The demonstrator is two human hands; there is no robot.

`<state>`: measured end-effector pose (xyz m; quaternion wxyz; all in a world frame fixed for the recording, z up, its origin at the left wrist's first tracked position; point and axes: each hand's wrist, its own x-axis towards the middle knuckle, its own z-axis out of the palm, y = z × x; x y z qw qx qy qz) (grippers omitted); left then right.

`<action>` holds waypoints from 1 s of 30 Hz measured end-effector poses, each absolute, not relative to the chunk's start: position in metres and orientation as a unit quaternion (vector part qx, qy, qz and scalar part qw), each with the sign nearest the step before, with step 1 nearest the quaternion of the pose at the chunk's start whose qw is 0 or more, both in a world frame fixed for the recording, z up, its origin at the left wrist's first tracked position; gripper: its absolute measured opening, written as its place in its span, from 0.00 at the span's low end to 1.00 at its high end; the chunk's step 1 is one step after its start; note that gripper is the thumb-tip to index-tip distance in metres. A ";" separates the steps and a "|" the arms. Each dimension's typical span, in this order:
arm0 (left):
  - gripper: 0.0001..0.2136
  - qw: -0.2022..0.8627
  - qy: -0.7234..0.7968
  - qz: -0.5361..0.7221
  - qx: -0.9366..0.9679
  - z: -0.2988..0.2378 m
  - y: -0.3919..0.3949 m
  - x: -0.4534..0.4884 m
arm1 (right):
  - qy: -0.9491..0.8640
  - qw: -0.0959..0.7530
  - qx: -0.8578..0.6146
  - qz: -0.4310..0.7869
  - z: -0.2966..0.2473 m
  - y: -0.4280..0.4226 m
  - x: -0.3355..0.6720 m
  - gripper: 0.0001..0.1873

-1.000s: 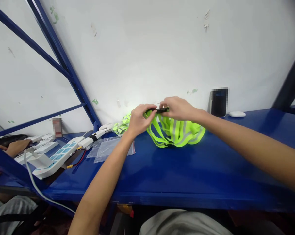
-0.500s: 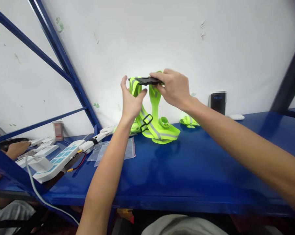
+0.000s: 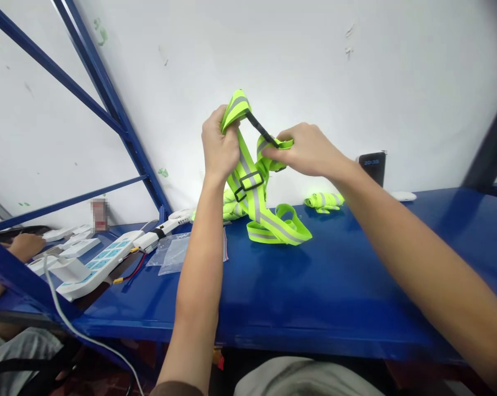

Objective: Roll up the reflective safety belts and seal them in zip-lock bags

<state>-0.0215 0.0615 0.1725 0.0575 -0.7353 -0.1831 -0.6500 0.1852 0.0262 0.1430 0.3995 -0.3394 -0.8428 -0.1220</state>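
A neon-yellow reflective harness (image 3: 254, 201) with grey stripes hangs between my hands above the blue table. My left hand (image 3: 220, 144) is closed round its upper left strap, a loop of which sticks up past the fingers. My right hand (image 3: 308, 149) pinches the strap on the other side. A black buckle (image 3: 262, 129) slants down from left to right between the two hands. Lower on the webbing sits a black strap adjuster (image 3: 251, 180). The harness's bottom loops (image 3: 279, 225) rest on the tabletop.
A rolled yellow strap bundle (image 3: 325, 201) lies at the back, beside a dark device with a lit display (image 3: 372, 165). Clear plastic bags (image 3: 174, 254), a white power strip (image 3: 103, 265) and a blue metal frame (image 3: 120, 121) are to the left. Another person's hand (image 3: 25, 246) is at far left.
My left hand has risen and closed round the strap, having been spread before. The buckle has tilted from level to slanting. My right hand has shifted slightly right and down.
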 end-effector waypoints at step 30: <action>0.11 -0.303 -0.216 -0.760 -0.533 0.143 0.112 -0.069 | -0.916 0.170 -0.354 0.081 0.131 0.003 0.170 0.40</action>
